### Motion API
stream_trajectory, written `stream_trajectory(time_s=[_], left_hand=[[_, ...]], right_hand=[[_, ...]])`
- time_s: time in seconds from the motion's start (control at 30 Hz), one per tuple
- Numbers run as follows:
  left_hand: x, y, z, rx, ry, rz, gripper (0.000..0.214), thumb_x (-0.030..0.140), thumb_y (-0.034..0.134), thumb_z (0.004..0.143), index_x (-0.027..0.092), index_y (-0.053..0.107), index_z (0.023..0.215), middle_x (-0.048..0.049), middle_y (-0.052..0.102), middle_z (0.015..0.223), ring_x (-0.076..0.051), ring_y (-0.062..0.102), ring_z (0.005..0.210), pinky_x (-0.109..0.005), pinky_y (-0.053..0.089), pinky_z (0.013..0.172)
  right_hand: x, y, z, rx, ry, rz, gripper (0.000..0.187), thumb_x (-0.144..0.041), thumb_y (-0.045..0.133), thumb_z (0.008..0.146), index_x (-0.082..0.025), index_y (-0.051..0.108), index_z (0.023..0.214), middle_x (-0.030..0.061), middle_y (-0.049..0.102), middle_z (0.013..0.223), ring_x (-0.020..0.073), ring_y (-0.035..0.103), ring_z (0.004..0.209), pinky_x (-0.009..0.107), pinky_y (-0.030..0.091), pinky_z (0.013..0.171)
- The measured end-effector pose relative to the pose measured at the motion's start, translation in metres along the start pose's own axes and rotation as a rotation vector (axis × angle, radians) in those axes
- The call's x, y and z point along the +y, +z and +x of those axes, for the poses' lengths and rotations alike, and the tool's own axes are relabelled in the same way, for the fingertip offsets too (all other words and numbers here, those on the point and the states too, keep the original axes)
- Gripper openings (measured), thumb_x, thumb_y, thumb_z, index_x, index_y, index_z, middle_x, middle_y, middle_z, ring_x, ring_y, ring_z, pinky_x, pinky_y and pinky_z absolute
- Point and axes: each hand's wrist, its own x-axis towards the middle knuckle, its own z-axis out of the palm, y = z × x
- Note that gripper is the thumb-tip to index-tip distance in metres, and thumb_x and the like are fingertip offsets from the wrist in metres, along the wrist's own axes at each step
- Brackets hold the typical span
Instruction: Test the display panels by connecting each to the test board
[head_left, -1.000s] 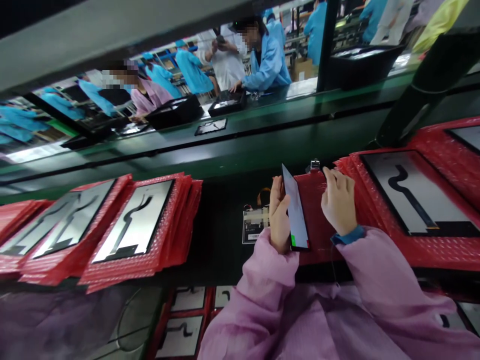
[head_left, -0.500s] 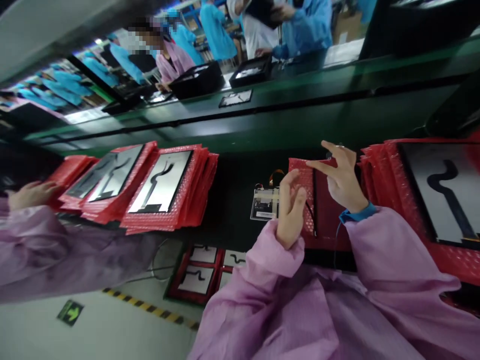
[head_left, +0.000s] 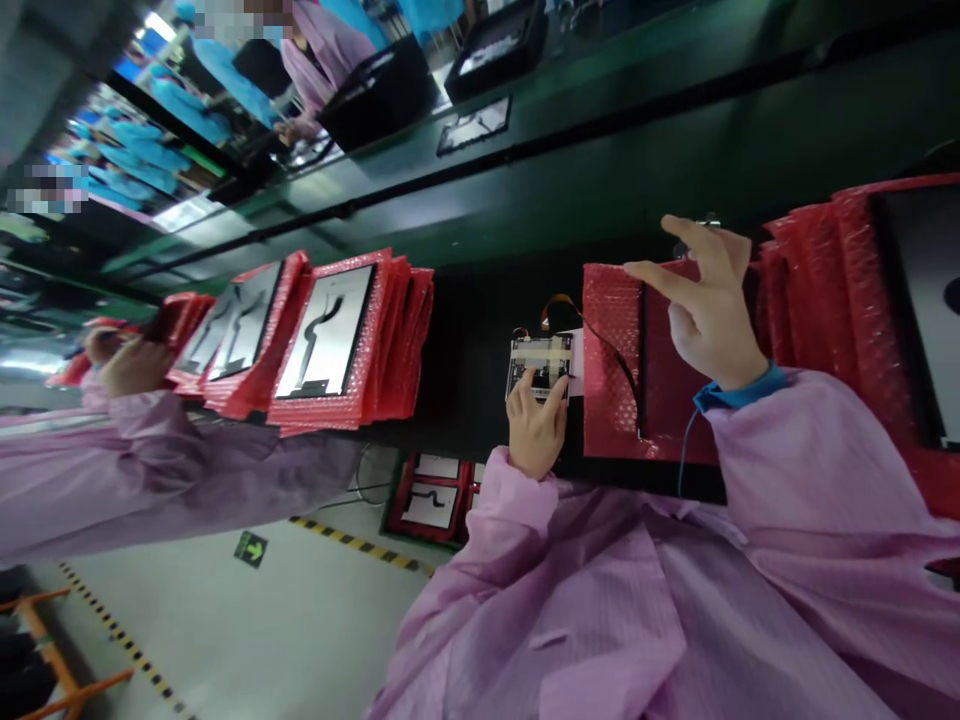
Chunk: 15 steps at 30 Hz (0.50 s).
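A dark display panel [head_left: 664,385] lies flat on a red bubble-wrap pad [head_left: 609,350] on the black bench in front of me. My right hand [head_left: 709,305] hovers over the panel's far edge with fingers stretched out and apart, holding nothing. A thin cable [head_left: 600,335] runs from the panel to a small circuit board [head_left: 541,358] on its left. My left hand [head_left: 536,425] pinches the near edge of that board between thumb and forefinger. Both my sleeves are pink, and a blue strap circles my right wrist.
Stacks of red bubble-wrap bags topped with panels [head_left: 330,335] sit to the left, where a co-worker's hand [head_left: 131,365] in a pink sleeve reaches. Another red stack [head_left: 862,290] lies on the right. A green conveyor [head_left: 525,190] and black trays [head_left: 382,90] run behind. More panels [head_left: 431,495] sit on a lower shelf.
The panel, held upright between my hands a second ago, now lies flat on the red pad. My left hand moved to the circuit board. The view swung left and a co-worker's arm appeared.
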Motion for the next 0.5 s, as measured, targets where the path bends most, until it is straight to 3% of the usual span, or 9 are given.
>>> stream_trajectory(time_s=[0.3, 0.43, 0.5], left_hand=[[-0.005, 0.006, -0.001, 0.036, 0.044, 0.172, 0.038, 0.03, 0.043, 0.103, 0.028, 0.068, 0.131, -0.0162, 0.047, 0.148, -0.034, 0.046, 0.134, -0.056, 0.041, 0.11], [-0.009, 0.006, -0.002, 0.053, 0.107, 0.117, 0.043, 0.037, 0.038, 0.104, 0.023, 0.063, 0.137, -0.0187, 0.043, 0.155, -0.036, 0.04, 0.142, -0.058, 0.038, 0.113], [-0.011, 0.004, -0.002, 0.041, 0.24, 0.026, 0.052, 0.045, 0.035, 0.105, 0.018, 0.053, 0.145, -0.0197, 0.037, 0.16, -0.035, 0.032, 0.149, -0.056, 0.035, 0.117]], right_hand=[[0.004, 0.005, -0.004, 0.079, -0.11, -0.001, 0.046, -0.018, 0.032, 0.102, -0.035, 0.066, 0.128, -0.0009, 0.044, 0.153, 0.0309, 0.041, 0.141, 0.065, 0.03, 0.117], [-0.001, -0.001, -0.005, 0.082, -0.055, 0.038, 0.04, -0.026, 0.037, 0.102, -0.034, 0.068, 0.125, 0.0046, 0.057, 0.13, 0.0267, 0.054, 0.121, 0.056, 0.044, 0.107], [-0.009, -0.012, -0.008, 0.052, -0.018, 0.107, 0.038, -0.032, 0.038, 0.102, -0.031, 0.067, 0.128, 0.0069, 0.06, 0.117, 0.0244, 0.059, 0.109, 0.052, 0.049, 0.101]])
